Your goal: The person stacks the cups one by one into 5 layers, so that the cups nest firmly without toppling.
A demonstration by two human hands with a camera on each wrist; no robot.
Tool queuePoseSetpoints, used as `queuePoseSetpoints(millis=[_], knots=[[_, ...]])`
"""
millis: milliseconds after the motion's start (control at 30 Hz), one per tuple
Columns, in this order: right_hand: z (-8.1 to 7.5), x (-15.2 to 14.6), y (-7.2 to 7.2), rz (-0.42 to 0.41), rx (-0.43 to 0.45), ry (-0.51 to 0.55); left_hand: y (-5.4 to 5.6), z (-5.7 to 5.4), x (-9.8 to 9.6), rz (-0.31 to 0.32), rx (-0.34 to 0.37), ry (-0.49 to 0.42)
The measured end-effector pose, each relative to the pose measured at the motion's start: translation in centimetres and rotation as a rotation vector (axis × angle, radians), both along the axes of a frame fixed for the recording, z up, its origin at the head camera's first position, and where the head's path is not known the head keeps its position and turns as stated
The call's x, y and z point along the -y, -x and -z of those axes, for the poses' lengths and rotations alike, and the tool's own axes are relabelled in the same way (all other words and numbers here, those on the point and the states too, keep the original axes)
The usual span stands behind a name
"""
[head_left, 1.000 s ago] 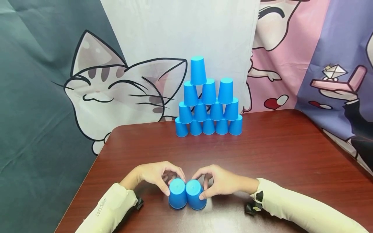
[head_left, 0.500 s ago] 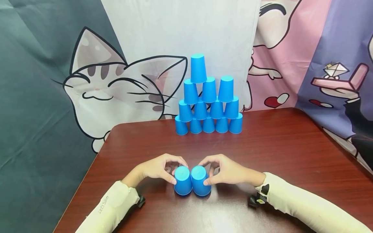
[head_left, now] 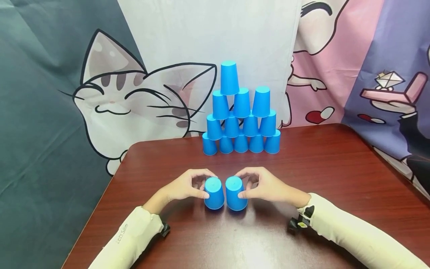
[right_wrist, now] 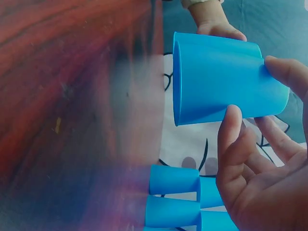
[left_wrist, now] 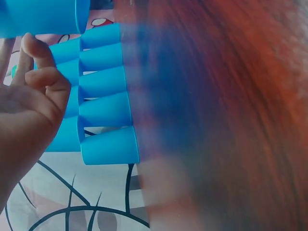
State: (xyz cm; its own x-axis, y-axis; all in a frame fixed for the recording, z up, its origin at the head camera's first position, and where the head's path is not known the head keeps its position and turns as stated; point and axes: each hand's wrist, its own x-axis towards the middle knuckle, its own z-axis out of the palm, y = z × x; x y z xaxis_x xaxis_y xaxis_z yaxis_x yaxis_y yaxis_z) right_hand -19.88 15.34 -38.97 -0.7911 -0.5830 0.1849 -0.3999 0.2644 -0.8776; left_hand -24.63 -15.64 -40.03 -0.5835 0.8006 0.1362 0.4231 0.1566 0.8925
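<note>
My left hand [head_left: 186, 185] grips an upside-down blue plastic cup [head_left: 214, 194], thumb at the near side and fingers behind it. An identical cup [head_left: 236, 196], also mouth down, is held by my right hand [head_left: 267, 186] between thumb and fingers. A narrow gap separates the two cups over the middle of the table. Seen from the right wrist, the thumb and fingers press on the wall of the right cup [right_wrist: 226, 82], which partly covers the left one behind it. Only part of the left cup [left_wrist: 43, 17] shows at the top of the left wrist view.
Beyond my hands, a stepped stack of upside-down blue cups [head_left: 240, 144] stands near the back edge of the brown table [head_left: 161, 160]. Three cups form its third row, with a single cup [head_left: 229, 78] on top at the left. A cartoon-printed cloth [head_left: 174, 30] hangs behind.
Both hands have moved forward, toward the stack, and slightly right with their cups. The cups were side by side against each other before; a small gap now shows between them.
</note>
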Motion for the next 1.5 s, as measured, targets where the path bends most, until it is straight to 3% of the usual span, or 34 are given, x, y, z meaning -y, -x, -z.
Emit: queuePoseSetpoints(millis=[267, 533, 733, 933, 1167, 1500], knots=[[-0.6, -0.5, 0.6, 0.088, -0.004, 0.034, 0.0, -0.4, -0.5, -0.149, -0.029, -0.025], [-1.2, -1.0, 1.0, 0.187, -0.029, 0.074, 0.1, -0.7, -2.1, -0.381, -0.05, -0.088], [-1.8, -1.7, 1.7, 0.263, -0.06, 0.102, 0.3, -1.2, -3.3, -0.492, -0.089, -0.142], [-3.3, -2.5, 2.4, 0.357, -0.109, 0.094, 0.2, -1.8, -4.1, -0.528, -0.074, -0.178], [-6.4, -3.5, 3.2, 0.49, -0.186, 0.085, -1.7, -4.4, -4.8, -0.518, -0.061, -0.176], [-10.8, -4.0, 4.8, 0.608, -0.19, 0.13, -1.9, -4.3, -5.0, -0.511, -0.057, -0.18]])
